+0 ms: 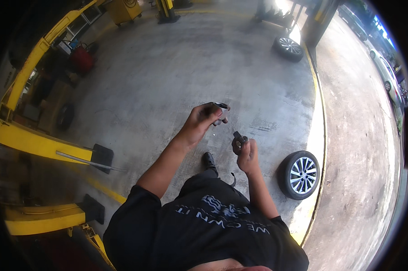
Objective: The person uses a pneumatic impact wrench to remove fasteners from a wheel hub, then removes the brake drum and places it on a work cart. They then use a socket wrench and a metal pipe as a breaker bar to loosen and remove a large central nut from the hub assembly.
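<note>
Black shirt (pixel 204 247) bears pale lettering (pixel 220 221); left hand (pixel 203 118) clasps a silvery part (pixel 223 115), right hand (pixel 248 153) a dark object (pixel 237 135).

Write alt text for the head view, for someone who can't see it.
The left hand holds a small silvery piece and the right hand a small dark object, apart, above a grey floor. The person wears a black T-shirt; at right are a near wheel and a farther wheel, at left yellow metal arms.
</note>
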Tool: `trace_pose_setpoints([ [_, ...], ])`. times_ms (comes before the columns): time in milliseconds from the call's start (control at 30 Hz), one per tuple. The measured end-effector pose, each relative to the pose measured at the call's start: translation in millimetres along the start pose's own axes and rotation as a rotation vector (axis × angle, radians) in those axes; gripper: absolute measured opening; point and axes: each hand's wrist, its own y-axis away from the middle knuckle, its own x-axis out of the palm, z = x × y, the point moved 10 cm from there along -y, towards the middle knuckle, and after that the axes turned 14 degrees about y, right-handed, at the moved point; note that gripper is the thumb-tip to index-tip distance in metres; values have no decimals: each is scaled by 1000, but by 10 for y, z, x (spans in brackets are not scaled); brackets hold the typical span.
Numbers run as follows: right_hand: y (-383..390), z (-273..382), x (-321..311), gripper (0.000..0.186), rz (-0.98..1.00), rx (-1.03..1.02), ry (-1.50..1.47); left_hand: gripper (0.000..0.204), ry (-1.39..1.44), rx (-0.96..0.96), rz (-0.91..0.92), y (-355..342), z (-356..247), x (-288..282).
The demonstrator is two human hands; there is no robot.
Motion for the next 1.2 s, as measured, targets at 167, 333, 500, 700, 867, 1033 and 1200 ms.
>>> trace_pose_setpoints([
  [167, -622, -311, -33, 53, -208, -4, 77, 28, 4, 15, 38, -632, -321, -95],
  [333, -1409, -20, 46, 65, -124, -72, -57, 21, -9, 11, 7, -1088, -514, -260],
  [500, -1901, 137, 186, 69, -25, -187, -43, 28, -351, 76, -187, -1330, -669, -577],
  [700, -2143, 29, 208, 72, 61, -262, -31, 40, -356, 49, -284, -1377, -766, -510],
  [867, -2276, -5, 328, 71, 210, -386, -112, 42, -734, -24, -283, -1417, -778, -519],
  [1033, -2402, -22, 244, 72, 208, -490, -182, 43, -913, 15, -318, -1475, -917, -235],
  [1200, -2479, -116, 225, 77, 86, -497, -211, 43, -916, -72, -354, -1447, -823, -232],
])
